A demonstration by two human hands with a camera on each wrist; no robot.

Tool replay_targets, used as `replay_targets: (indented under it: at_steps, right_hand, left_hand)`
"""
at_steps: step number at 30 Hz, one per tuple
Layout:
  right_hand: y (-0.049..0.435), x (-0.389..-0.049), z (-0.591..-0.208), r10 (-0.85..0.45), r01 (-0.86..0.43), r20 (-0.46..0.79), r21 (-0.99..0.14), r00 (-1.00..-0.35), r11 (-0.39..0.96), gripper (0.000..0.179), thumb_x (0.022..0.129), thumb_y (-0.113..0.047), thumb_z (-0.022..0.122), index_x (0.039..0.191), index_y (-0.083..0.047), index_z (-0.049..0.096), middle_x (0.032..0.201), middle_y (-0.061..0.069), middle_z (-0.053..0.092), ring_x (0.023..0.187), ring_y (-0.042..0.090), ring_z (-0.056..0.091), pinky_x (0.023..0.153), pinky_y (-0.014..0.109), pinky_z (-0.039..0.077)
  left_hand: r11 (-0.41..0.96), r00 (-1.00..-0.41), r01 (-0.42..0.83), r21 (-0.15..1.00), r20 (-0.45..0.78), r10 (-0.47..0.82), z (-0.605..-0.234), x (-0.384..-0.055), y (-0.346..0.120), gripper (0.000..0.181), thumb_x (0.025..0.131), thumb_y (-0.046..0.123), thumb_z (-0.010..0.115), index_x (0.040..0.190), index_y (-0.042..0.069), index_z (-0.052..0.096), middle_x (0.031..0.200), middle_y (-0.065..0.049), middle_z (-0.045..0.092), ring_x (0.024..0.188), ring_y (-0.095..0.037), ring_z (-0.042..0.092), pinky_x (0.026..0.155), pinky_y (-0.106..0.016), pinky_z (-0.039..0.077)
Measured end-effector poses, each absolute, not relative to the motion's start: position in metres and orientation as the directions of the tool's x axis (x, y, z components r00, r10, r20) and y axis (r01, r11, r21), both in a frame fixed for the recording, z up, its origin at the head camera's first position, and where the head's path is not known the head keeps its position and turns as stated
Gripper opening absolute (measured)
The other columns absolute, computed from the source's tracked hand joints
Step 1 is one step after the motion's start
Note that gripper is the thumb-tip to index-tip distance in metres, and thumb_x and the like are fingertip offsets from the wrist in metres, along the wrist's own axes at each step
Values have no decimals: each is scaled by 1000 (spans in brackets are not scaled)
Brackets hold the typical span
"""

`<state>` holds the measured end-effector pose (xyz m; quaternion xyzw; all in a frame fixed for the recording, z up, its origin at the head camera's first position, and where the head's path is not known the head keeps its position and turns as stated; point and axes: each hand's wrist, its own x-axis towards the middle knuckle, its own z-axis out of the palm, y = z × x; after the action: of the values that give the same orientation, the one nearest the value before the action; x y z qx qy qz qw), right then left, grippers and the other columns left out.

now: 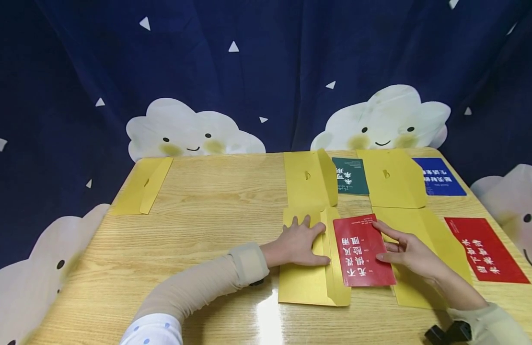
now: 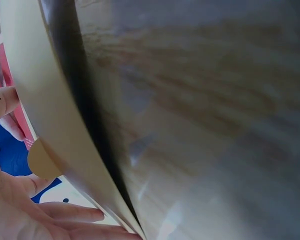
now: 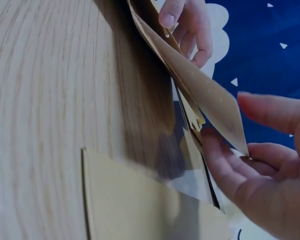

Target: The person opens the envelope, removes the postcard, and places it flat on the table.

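With fingers spread, my left hand (image 1: pixel 298 243) rests on a yellow envelope (image 1: pixel 302 290) near the front of the table. The envelope's flap is open along its right side. My right hand (image 1: pixel 414 254) pinches the right edge of a red card (image 1: pixel 364 254) with white characters, between thumb and fingers. The card's left edge overlaps the open flap in the head view. In the right wrist view, the right hand (image 3: pixel 270 180) has the card between its thumb and fingers, and the left hand (image 3: pixel 192 30) shows beyond it.
A second front envelope (image 1: pixel 421 287) lies under the right hand, beside another red card (image 1: pixel 486 249). Behind are two envelopes with a green card (image 1: pixel 354 176) and a blue card (image 1: pixel 440 177). One more envelope (image 1: pixel 141 187) lies far left on the wooden table (image 1: pixel 214 191).
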<state>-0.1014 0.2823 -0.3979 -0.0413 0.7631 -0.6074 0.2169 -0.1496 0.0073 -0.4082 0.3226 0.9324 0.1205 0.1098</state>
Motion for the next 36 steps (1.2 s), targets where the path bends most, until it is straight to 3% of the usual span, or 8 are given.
replay_targets:
  at_steps: [3,5,9,14,18,25,30,36]
  right_hand:
    - [284,-101,-401,-359,207,-250,-966,-899,153,76,83,0,62,144,-5,17,132,13,48,99,13,61,75,38,51]
    - [285,-101,-403,-372,188,-217,-976,-903,113,75,83,2,61,144,-5,18,125,-4,54,100,10,60,76,36,51]
    - [287,-100,-404,-354,141,-167,-985,-920,99,75,80,4,63,143,-5,23,122,-22,48,103,3,57,77,28,50]
    - [293,-100,-403,-327,104,-143,-986,-934,133,73,80,3,63,142,-5,26,121,-26,46,102,0,56,78,22,49]
    - [299,-100,-401,-326,111,-150,-985,-934,136,71,82,3,62,142,-9,28,116,-25,50,99,1,58,75,25,50]
    - [309,-100,-397,-297,90,-134,-984,-945,156,69,83,4,59,143,-9,27,122,-24,44,101,-4,54,75,23,50]
    - [316,-101,-394,-251,105,-170,-962,-953,251,68,86,0,58,144,-12,25,135,-5,39,99,-6,54,75,22,50]
    - [318,-107,-392,-168,146,-231,-903,-958,405,69,88,-11,59,143,-4,19,135,24,39,92,-6,55,75,22,49]
  left_hand:
    - [764,-767,576,291,-130,628,-408,-149,7,63,72,62,60,122,26,43,121,-16,48,107,-46,46,76,-57,42]
    - [765,-766,578,284,-135,628,-407,-149,8,63,73,62,59,122,26,42,124,-17,47,109,-46,45,76,-57,42]
    - [769,-764,579,272,-148,628,-406,-149,8,64,74,62,59,124,26,42,130,-20,43,114,-50,41,78,-59,41]
    - [772,-764,580,259,-157,626,-406,-148,8,64,74,63,58,123,25,42,131,-21,42,115,-50,39,79,-60,41]
    - [772,-762,582,256,-162,628,-407,-148,8,65,74,63,58,124,25,42,131,-21,42,115,-51,39,79,-61,41]
    - [782,-761,576,239,-190,620,-409,-147,8,66,75,64,56,127,26,42,136,-22,37,118,-53,35,80,-62,39]
    - [786,-761,572,235,-207,615,-409,-146,7,68,76,64,56,130,26,41,138,-23,34,120,-53,32,82,-63,38]
    - [788,-754,577,215,-230,615,-409,-146,7,70,76,65,55,132,25,43,141,-22,31,121,-54,30,82,-64,37]
